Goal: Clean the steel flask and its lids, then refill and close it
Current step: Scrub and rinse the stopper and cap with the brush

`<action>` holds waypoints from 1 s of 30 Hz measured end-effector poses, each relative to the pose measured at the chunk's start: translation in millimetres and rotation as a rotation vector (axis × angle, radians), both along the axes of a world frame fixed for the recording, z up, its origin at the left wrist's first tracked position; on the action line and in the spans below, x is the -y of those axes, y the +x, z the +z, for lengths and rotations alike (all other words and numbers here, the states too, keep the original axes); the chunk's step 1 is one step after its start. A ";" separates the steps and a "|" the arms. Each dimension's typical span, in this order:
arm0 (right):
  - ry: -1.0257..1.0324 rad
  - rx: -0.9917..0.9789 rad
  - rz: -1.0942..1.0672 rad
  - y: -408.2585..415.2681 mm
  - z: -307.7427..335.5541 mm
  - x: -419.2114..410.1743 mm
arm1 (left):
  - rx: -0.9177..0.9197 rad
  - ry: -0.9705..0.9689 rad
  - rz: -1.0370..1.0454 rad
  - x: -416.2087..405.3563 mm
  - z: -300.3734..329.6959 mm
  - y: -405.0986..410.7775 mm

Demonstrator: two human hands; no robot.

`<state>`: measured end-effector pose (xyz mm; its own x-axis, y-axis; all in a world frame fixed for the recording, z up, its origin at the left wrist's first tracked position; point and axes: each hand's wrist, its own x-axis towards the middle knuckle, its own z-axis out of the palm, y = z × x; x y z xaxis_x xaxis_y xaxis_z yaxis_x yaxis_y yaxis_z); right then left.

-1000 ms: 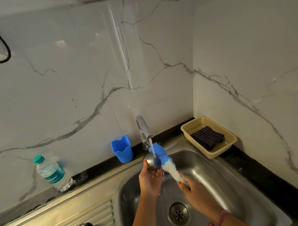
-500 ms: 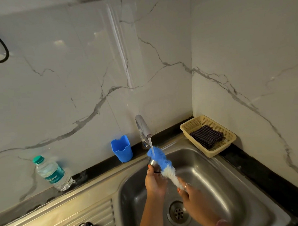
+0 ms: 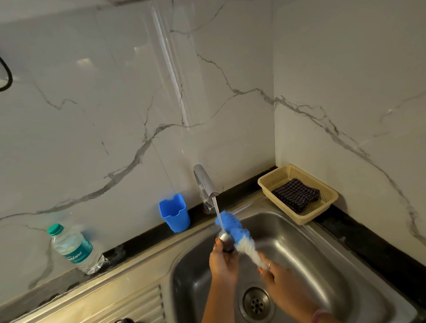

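Head view: your left hand (image 3: pixel 221 262) grips the steel lid (image 3: pixel 225 238), raised back under the tap stream (image 3: pixel 216 208) since 0.5 s ago; your right hand (image 3: pixel 275 276) holds the brush (image 3: pixel 236 231) against it. Scrubbing continues, I judge.

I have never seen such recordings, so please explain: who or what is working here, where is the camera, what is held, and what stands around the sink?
No machine: a person works with bare hands. The camera sits on their head, looking down. The left hand holds a small steel lid under the running tap. The right hand grips a blue-and-white brush against it, over the sink. On the counter stand a water bottle, a blue cup, and a basket holding a dark cloth.
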<state>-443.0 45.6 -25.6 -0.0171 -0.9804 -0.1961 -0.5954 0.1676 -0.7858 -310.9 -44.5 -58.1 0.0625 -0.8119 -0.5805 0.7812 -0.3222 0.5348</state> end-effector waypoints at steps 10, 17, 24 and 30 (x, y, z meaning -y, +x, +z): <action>-0.058 -0.254 0.160 -10.1 7.3 -3.8 | 0.134 -0.021 -0.058 4.3 -2.7 10.2; 0.021 -0.179 0.145 -22.6 10.7 33.2 | 0.239 -0.057 -0.064 0.9 -6.8 3.7; 0.000 -0.092 0.204 -16.7 -1.1 12.8 | 0.158 -0.016 -0.051 7.8 5.3 13.7; 0.047 -0.011 0.072 -19.0 -9.5 22.6 | 0.065 -0.031 -0.018 7.2 11.5 6.8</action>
<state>-462.0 23.0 -35.1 0.0505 -0.9690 -0.2419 -0.6157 0.1605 -0.7714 -304.1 -51.7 -46.6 0.0847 -0.8306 -0.5504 0.7388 -0.3183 0.5941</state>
